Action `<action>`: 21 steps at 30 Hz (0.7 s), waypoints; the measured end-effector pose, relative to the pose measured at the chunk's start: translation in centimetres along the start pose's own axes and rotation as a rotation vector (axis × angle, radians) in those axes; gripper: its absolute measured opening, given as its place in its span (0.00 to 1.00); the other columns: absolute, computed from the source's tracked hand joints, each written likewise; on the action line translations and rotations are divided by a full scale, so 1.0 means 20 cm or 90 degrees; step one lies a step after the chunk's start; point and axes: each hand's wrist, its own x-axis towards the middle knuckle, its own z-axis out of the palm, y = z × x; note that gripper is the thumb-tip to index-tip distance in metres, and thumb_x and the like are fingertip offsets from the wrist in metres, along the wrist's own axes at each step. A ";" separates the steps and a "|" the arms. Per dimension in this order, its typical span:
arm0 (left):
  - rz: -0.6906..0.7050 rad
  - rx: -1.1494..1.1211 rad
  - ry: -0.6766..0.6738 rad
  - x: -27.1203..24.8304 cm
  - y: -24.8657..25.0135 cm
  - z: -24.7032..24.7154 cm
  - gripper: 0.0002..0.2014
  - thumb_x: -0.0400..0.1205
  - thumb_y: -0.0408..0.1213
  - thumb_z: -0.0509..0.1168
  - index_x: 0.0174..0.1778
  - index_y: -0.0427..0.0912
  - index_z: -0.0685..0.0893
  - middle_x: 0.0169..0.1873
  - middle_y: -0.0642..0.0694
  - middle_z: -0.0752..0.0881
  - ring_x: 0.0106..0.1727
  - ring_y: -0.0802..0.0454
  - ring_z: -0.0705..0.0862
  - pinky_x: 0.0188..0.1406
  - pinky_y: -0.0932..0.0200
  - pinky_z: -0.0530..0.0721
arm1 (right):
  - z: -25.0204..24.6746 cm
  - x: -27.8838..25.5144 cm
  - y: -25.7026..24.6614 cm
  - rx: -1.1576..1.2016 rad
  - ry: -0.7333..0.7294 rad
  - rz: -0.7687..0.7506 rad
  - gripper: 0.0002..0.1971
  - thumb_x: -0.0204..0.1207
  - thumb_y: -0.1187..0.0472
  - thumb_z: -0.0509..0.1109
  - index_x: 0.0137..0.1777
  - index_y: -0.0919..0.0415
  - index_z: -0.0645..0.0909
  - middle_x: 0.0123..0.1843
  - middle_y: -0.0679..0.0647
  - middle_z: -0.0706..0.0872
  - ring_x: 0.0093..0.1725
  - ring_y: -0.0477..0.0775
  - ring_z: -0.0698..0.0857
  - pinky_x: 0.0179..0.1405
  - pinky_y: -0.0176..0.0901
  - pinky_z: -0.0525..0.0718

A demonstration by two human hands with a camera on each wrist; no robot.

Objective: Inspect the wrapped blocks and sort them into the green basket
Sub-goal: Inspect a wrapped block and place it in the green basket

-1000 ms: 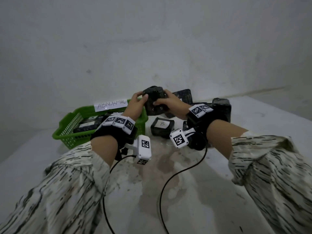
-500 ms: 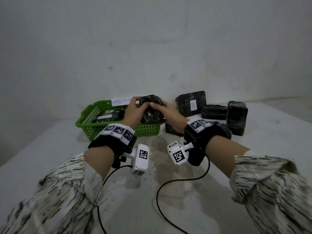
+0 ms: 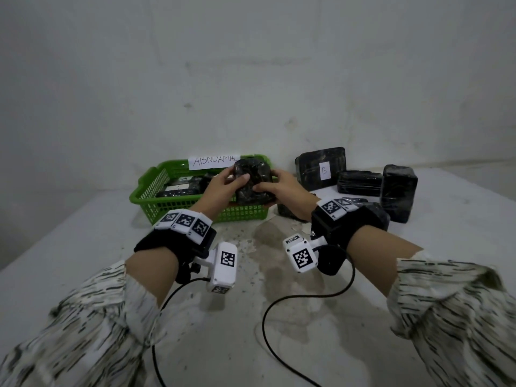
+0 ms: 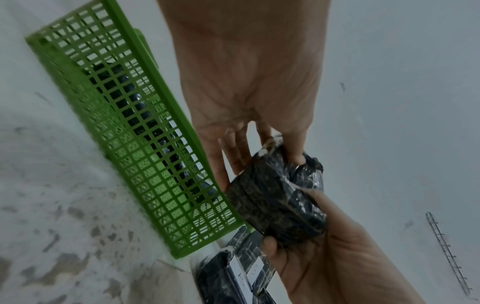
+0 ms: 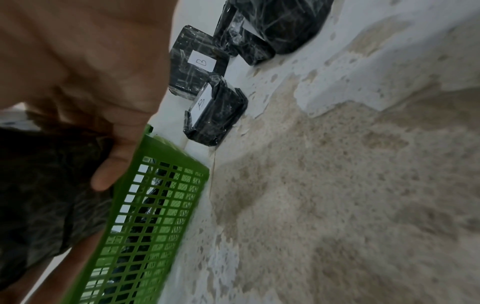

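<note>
Both hands hold one black plastic-wrapped block (image 3: 252,181) in the air above the right end of the green basket (image 3: 156,202). My left hand (image 3: 223,185) grips its left side with the thumb on the front face. My right hand (image 3: 275,188) cups its right side and underside. In the left wrist view the wrapped block (image 4: 275,201) sits between the fingers of both hands, beside the green basket (image 4: 124,115). The right wrist view shows the block (image 5: 46,185) dark and close under my palm. Wrapped blocks (image 3: 178,188) lie inside the basket.
A paper label reading ABNORMAL (image 3: 213,161) stands on the basket's far rim. Several more wrapped blocks, one marked B (image 3: 321,167), lie to the right by the wall. Another marked B (image 5: 215,115) lies just right of the basket. Cables trail across the stained floor (image 3: 279,275).
Both hands have carried the block left, from above the loose blocks to over the basket's right end. The head view has shifted, bringing the basket and pile nearer the centre.
</note>
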 end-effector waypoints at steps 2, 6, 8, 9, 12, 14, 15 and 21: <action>0.000 -0.012 -0.022 -0.01 -0.01 0.00 0.21 0.84 0.36 0.63 0.74 0.46 0.72 0.59 0.42 0.83 0.58 0.46 0.83 0.47 0.58 0.84 | 0.00 0.00 0.00 -0.002 0.010 -0.005 0.23 0.73 0.69 0.73 0.69 0.68 0.75 0.61 0.66 0.84 0.55 0.63 0.87 0.36 0.46 0.89; 0.022 -0.006 0.008 0.00 -0.02 0.00 0.23 0.84 0.32 0.61 0.76 0.43 0.69 0.62 0.39 0.80 0.60 0.46 0.80 0.50 0.57 0.84 | 0.01 0.00 0.00 0.021 -0.020 0.024 0.25 0.72 0.66 0.75 0.69 0.65 0.74 0.62 0.64 0.84 0.61 0.64 0.85 0.46 0.51 0.87; 0.023 -0.002 0.012 0.00 -0.02 0.01 0.23 0.84 0.32 0.62 0.76 0.43 0.69 0.64 0.37 0.81 0.62 0.43 0.81 0.57 0.50 0.83 | 0.02 -0.01 0.00 -0.002 -0.028 0.027 0.25 0.71 0.65 0.77 0.67 0.62 0.74 0.62 0.62 0.85 0.61 0.62 0.85 0.49 0.53 0.86; 0.022 -0.004 0.015 0.01 -0.03 0.01 0.23 0.83 0.31 0.63 0.76 0.44 0.69 0.64 0.36 0.81 0.62 0.42 0.81 0.60 0.46 0.83 | 0.03 -0.01 0.00 -0.023 -0.017 0.018 0.25 0.70 0.66 0.77 0.66 0.61 0.74 0.62 0.62 0.85 0.60 0.62 0.86 0.51 0.55 0.86; 0.039 -0.010 0.058 0.02 -0.04 0.01 0.23 0.81 0.30 0.66 0.69 0.49 0.67 0.60 0.35 0.78 0.59 0.41 0.81 0.58 0.42 0.84 | 0.04 -0.02 0.01 -0.045 0.031 -0.025 0.27 0.68 0.71 0.77 0.64 0.58 0.70 0.58 0.59 0.84 0.57 0.61 0.86 0.49 0.55 0.86; 0.080 0.042 0.127 0.03 -0.05 0.01 0.18 0.79 0.31 0.69 0.54 0.54 0.68 0.56 0.35 0.74 0.52 0.42 0.80 0.49 0.46 0.86 | 0.04 -0.02 0.01 -0.042 0.049 -0.069 0.30 0.67 0.72 0.78 0.65 0.59 0.67 0.57 0.56 0.82 0.58 0.56 0.83 0.51 0.47 0.85; 0.096 0.069 0.146 0.04 -0.06 0.01 0.16 0.79 0.31 0.68 0.47 0.55 0.68 0.53 0.36 0.74 0.48 0.42 0.80 0.42 0.49 0.84 | 0.04 -0.02 0.01 -0.045 0.045 -0.091 0.31 0.67 0.70 0.79 0.66 0.59 0.67 0.59 0.55 0.81 0.60 0.54 0.82 0.55 0.44 0.84; 0.008 -0.137 0.097 0.04 0.02 0.03 0.20 0.89 0.46 0.47 0.64 0.34 0.75 0.56 0.37 0.83 0.56 0.42 0.83 0.48 0.47 0.86 | 0.04 -0.04 0.00 -0.208 -0.015 -0.122 0.29 0.79 0.45 0.66 0.79 0.45 0.64 0.69 0.55 0.65 0.76 0.58 0.63 0.81 0.56 0.62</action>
